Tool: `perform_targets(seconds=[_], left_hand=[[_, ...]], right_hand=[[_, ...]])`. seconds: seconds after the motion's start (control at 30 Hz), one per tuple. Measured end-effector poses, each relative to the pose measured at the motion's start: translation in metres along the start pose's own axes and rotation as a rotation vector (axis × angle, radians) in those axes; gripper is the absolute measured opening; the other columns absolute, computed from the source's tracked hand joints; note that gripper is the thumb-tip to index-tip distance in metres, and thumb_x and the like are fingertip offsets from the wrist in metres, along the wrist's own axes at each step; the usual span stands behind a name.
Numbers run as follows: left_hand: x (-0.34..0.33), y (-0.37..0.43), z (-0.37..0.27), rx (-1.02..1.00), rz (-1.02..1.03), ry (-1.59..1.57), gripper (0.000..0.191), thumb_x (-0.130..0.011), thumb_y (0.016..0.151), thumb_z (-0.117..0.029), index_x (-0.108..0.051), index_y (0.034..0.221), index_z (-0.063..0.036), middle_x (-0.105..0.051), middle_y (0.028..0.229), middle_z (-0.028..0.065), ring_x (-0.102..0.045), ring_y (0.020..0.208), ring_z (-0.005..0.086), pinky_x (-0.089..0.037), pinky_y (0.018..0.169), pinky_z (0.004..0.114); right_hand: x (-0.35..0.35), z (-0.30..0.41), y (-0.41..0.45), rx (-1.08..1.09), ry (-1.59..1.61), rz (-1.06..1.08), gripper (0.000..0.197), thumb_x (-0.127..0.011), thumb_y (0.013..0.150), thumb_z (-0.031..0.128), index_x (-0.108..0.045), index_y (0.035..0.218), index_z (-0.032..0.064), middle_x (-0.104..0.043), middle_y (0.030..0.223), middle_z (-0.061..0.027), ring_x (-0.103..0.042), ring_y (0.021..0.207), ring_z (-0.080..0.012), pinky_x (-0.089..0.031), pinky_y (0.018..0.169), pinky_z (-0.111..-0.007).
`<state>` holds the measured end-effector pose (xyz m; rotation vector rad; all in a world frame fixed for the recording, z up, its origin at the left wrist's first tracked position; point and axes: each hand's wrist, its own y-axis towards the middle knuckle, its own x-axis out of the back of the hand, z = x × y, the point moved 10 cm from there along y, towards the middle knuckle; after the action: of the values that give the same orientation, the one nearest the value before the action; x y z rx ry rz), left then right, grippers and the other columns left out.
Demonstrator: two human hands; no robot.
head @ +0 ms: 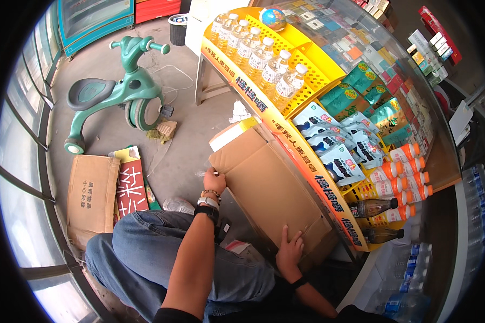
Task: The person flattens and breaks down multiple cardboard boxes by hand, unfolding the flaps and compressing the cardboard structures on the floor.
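Observation:
A brown cardboard box lies tilted on the floor before my knees, beside the yellow display rack. Its seams and creased panel face up. My left hand is closed at the box's near left corner. A small white item shows between its fingers, too small to identify, and a bit of clear film sits just beside them. Fingers spread, my right hand presses flat on the lower end of the same box and holds nothing. Under the box's far end shows a yellow and white carton flap.
The yellow rack carries water bottles, snack pouches and orange-capped bottles. A green ride-on toy stands at upper left. Flattened cartons lie left of my knees. Shrink-wrapped bottles stand at lower right.

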<state>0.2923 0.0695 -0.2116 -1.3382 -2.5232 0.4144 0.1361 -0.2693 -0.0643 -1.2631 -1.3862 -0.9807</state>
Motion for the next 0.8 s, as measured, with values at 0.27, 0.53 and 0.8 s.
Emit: perform_targets(seconds=[0.27,0.53,0.8], left_hand=[[-0.013,0.004,-0.026,-0.085,0.053,-0.030,0.030,-0.065,0.076,-0.006,-0.059,0.105,0.0013,-0.068,0.091,0.0190,-0.067,0.082,0.0327,-0.054,0.069,0.039],[-0.049,-0.034,-0.062,0.315,0.400,-0.760,0.031,-0.042,0.087,-0.001,-0.054,0.115,-0.0038,-0.060,0.104,0.0116,-0.062,0.091,0.0220,-0.056,0.073,0.040],[-0.057,-0.018,-0.033,0.074,0.165,-0.174,0.027,-0.051,0.086,-0.012,-0.050,0.109,0.0029,-0.058,0.100,0.0161,-0.063,0.074,0.0222,-0.056,0.056,0.041]], right_hand=[[-0.003,-0.006,0.024,-0.022,0.172,0.038,0.074,-0.056,0.079,0.002,-0.029,0.148,0.0145,-0.022,0.142,-0.0414,-0.025,0.127,-0.0632,-0.027,0.104,-0.063],[-0.022,-0.026,0.042,-0.031,-0.043,-0.091,0.078,-0.056,0.080,0.001,-0.024,0.149,0.0158,-0.018,0.145,-0.0390,-0.034,0.120,-0.0642,-0.039,0.096,-0.061],[-0.024,-0.037,0.023,-0.131,0.055,0.242,0.096,-0.064,0.073,0.000,-0.012,0.152,0.0168,-0.013,0.147,-0.0385,-0.036,0.119,-0.0647,-0.051,0.085,-0.055]])
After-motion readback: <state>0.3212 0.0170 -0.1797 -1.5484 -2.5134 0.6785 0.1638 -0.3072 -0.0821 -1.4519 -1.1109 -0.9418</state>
